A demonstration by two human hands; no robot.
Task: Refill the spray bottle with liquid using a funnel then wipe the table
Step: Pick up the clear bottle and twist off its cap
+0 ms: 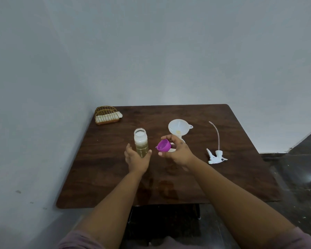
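Head view: left hand (136, 159) grips the upright open bottle (141, 141), right hand (176, 150) pinches its purple cap (164, 145) just beside, above the table (115, 177) centre.

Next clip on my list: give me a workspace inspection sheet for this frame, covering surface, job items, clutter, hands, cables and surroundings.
Surface: dark wooden table, faint wet-looking marks near the front edge.
Job's things: open jar of greenish liquid, upright; white funnel standing in a bottle largely hidden behind the right hand; spray trigger head with its tube lying on the table; purple cap.
Clutter: gold wire napkin holder at the far left corner.
Hands: left hand grips the jar; right hand pinches the purple cap.
Cables: nothing seen.
Surroundings: plain pale wall, dark floor at right.
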